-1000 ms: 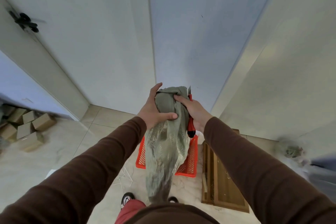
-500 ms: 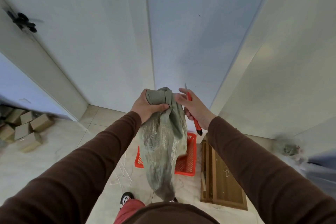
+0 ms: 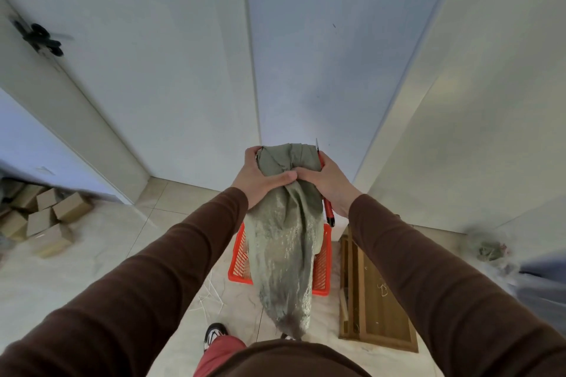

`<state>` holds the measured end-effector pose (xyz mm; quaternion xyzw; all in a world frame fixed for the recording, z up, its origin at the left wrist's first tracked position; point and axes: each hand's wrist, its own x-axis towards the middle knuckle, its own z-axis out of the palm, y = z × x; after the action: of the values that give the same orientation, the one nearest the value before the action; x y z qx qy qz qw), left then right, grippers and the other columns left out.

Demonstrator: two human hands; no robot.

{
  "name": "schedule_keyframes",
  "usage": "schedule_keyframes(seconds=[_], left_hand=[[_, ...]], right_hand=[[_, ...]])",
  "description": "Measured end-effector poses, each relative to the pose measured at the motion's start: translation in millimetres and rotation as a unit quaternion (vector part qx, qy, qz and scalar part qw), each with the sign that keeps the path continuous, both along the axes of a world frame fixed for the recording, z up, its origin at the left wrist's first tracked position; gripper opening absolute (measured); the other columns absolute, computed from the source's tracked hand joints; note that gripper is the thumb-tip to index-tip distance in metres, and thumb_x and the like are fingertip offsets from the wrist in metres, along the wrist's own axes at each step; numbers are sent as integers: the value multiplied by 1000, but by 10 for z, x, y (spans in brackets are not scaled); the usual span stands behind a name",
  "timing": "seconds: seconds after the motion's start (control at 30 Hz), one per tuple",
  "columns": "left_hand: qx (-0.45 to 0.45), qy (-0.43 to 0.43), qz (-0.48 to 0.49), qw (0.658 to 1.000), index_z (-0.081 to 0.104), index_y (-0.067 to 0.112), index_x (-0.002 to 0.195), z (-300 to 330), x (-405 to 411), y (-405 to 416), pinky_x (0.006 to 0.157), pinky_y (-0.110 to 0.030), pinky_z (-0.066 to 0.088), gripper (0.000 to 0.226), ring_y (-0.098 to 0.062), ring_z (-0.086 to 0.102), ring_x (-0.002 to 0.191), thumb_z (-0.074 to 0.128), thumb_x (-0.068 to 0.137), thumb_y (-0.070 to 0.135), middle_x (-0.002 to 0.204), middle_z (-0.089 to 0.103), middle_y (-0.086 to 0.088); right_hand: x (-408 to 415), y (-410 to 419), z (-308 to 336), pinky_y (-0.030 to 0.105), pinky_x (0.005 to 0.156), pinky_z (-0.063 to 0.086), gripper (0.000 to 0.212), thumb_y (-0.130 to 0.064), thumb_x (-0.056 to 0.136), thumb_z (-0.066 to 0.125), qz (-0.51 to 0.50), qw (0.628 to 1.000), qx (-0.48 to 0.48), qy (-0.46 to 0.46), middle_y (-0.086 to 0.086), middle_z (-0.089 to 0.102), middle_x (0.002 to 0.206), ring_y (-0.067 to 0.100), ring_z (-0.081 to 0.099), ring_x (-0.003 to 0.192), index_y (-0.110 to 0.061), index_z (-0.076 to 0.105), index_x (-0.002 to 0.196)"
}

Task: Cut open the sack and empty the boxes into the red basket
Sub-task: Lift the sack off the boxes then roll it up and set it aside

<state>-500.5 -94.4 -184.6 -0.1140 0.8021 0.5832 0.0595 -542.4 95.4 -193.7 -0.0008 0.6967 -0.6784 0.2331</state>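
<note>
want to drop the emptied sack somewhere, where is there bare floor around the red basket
Bare tile lies left of the red basket, between it and the cardboard boxes by the wall. Right of the basket is crowded: the wooden frame sits close beside it. In front, white strips and a shoe take the floor.

Both hands bunch up the top of the grey-green sack, left hand and right hand touching, right one also holding a red utility knife. Sack dangles over the red basket on the tile floor.

Tiled floor: red basket, boxes
</note>
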Motion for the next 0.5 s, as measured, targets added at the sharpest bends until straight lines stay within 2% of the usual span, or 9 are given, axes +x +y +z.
schedule_keyframes(seconds=[0.07,0.2,0.3,0.4,0.5], left_hand=[[-3,30,-9,999,30,31,141,-37,52,15,88,-24,52,101,-11,62,107,92,63,48,121,57,5],[32,85,-23,996,26,48,140,-56,125,62,88,-19,56,108,-6,66,107,93,55,51,125,54,8],[25,104,-23,994,24,55,141,-87,176,97,101,-32,53,114,-15,62,119,94,52,54,135,51,1],[6,118,-23,993,28,52,140,-123,205,136,106,-37,51,107,-13,58,123,95,56,46,137,51,4],[9,108,-2,994,40,46,131,-121,175,116,104,-40,52,91,-13,60,118,94,58,42,130,57,6]], right_hand=[[17,-16,-12,44,92,63,51,-24,83,88,-14,999,-30,-36,12,78,119,29,77,106,-13,67,129],[87,-62,21,40,78,65,44,-31,85,85,-39,987,-90,-130,16,81,110,31,80,97,-9,75,122],[98,-100,53,39,73,65,47,-37,86,84,-46,974,-110,-191,18,80,111,32,80,95,-7,76,120],[91,-114,55,41,75,65,53,-42,85,84,-41,962,-127,-237,20,79,116,32,79,98,-7,75,125],[82,-73,56,43,85,65,58,-52,83,83,-10,971,-94,-220,15,80,116,31,78,104,-12,76,125]])
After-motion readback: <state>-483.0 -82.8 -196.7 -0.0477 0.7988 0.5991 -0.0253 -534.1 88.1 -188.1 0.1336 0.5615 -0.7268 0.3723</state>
